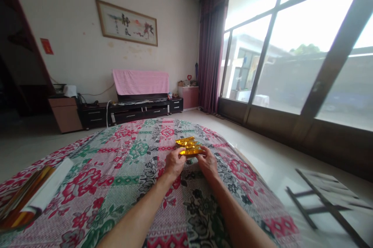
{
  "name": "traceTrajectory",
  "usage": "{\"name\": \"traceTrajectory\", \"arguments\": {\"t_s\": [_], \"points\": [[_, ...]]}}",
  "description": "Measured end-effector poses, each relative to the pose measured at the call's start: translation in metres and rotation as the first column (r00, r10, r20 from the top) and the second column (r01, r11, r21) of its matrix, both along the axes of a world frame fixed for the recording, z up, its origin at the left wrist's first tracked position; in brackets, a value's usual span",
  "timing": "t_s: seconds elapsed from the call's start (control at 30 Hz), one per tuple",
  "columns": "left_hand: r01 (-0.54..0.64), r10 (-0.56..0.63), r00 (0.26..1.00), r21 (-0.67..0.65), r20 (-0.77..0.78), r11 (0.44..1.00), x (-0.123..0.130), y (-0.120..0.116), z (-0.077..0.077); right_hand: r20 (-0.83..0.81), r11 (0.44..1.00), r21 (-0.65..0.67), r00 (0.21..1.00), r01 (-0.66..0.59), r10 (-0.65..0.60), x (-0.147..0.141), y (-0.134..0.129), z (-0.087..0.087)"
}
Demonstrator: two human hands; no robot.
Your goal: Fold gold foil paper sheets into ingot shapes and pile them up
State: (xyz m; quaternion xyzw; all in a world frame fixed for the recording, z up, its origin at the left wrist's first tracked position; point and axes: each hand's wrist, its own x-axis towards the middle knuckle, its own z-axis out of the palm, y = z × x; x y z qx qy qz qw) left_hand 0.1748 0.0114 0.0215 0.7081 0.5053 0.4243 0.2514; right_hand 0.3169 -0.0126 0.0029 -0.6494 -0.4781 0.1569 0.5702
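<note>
Over the far part of the cloth-covered table, my left hand [175, 164] and my right hand [209, 163] pinch the two ends of a folded gold foil paper piece [190, 152], long and narrow with pointed ends. Just behind it, more shiny gold folded foil pieces [184, 141] lie on the flowered tablecloth [122, 162]; how many cannot be made out. At the table's left edge rests a stack of gold and brown paper sheets [30, 191] beside a curled white sheet [52, 188].
A low stool [335, 189] stands on the floor to the right of the table. Beyond the table is a black cabinet [140, 114] under a pink cloth [141, 82]. Large glass doors [297, 69] line the right side, next to a purple curtain [212, 54].
</note>
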Motion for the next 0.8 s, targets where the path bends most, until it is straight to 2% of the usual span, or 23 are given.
{"name": "traceTrajectory", "arguments": {"t_s": [0.17,0.4,0.63,0.8], "points": [[-0.007,0.007,1.0,0.007,-0.003,1.0,0.012,0.006,0.001,0.033,0.998,-0.046,0.999,0.034,-0.032,0.007,0.006,0.005],[0.012,-0.012,0.998,-0.009,0.067,1.0,0.013,0.013,-0.012,0.071,0.992,-0.117,0.997,0.039,-0.031,0.02,0.016,0.005],[-0.001,0.0,0.997,0.006,0.079,1.0,0.01,0.014,-0.024,0.139,0.991,-0.118,0.989,0.059,-0.043,0.021,0.019,0.003],[-0.031,0.029,0.999,0.031,0.039,0.999,0.01,0.015,-0.025,0.206,0.992,-0.094,0.976,0.086,-0.066,0.019,0.016,0.004]]}}
